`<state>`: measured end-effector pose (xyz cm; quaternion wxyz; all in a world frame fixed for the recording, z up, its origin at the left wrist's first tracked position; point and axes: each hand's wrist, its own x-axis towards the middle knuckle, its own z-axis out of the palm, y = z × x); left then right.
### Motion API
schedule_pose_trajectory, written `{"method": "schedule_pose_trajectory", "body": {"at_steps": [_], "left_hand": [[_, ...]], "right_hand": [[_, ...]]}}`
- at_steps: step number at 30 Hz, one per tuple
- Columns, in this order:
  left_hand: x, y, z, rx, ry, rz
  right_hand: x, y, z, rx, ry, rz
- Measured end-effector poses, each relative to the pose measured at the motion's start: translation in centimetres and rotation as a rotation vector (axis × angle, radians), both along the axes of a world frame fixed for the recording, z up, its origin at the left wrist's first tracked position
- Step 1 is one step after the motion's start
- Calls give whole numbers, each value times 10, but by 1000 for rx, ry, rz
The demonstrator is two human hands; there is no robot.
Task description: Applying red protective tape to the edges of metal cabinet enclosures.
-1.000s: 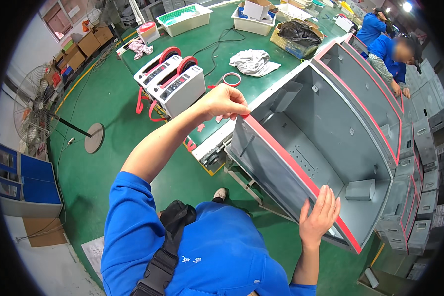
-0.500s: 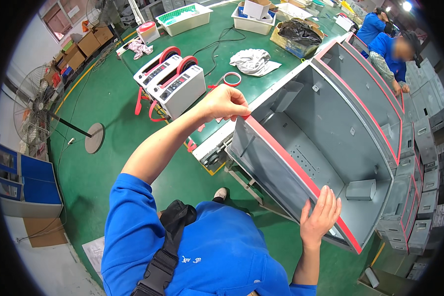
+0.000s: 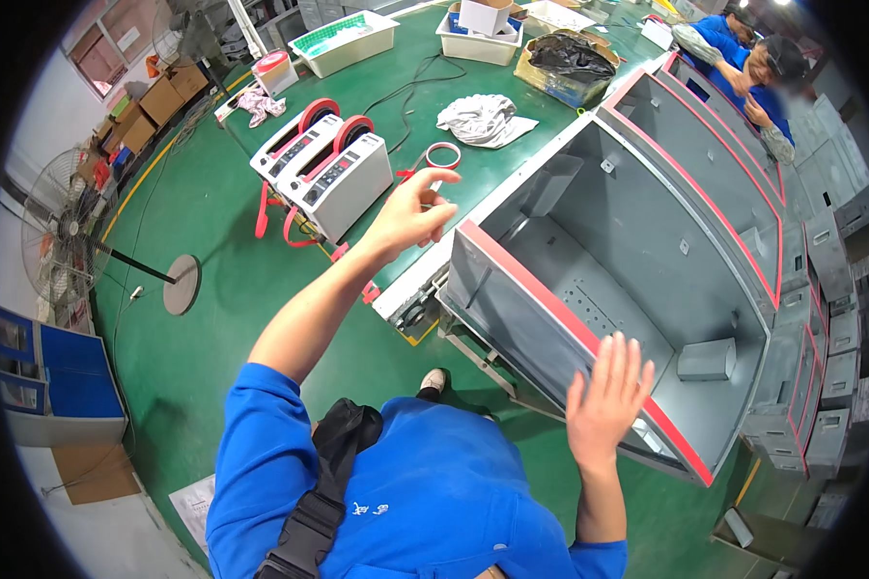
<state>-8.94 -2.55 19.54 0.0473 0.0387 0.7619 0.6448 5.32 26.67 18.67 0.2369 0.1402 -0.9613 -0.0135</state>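
A grey metal cabinet shell (image 3: 637, 232) lies open side up in front of me. Along its near rim runs a strip of red tape (image 3: 550, 299). My left hand (image 3: 413, 214) hovers just left of the rim's far-left corner, index finger stretched and other fingers partly curled, with nothing visible in it. Fingers spread, my right hand (image 3: 608, 396) lies over the taped rim toward its right end; whether the whole palm touches is hard to tell. Inside the shell are a grey box-shaped part (image 3: 707, 359) and a perforated area.
Two tape dispensers (image 3: 343, 183) with red rolls stand on the green table, beside a red tape roll (image 3: 442, 155) and a white cloth (image 3: 485, 120). Another red-edged shell (image 3: 710, 159) adjoins mine. Co-workers (image 3: 743, 68) are at far right; a standing fan (image 3: 72, 227) is at left.
My left hand has let go of the tape at the corner and drawn up and left, its index finger extending. My right hand has shifted slightly up and left along the rim.
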Motion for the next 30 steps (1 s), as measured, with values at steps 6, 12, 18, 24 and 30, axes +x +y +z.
{"method": "schedule_pose_trajectory", "body": {"at_steps": [6,12,18,24,30], "left_hand": [[11,4,-46,-117,419,266],[33,27,-36,-572,945,40],[24,28,-45,-946,1106,-65],[24,35,-48,-911,1107,-42],[24,36,-36,-1042,1074,22]], "right_hand": [[-62,-86,-6,-209,62,249],[-91,-150,-19,-252,93,204],[-29,-43,-22,-229,179,29],[95,129,-28,83,157,-545],[148,213,-37,-54,126,-942]]}}
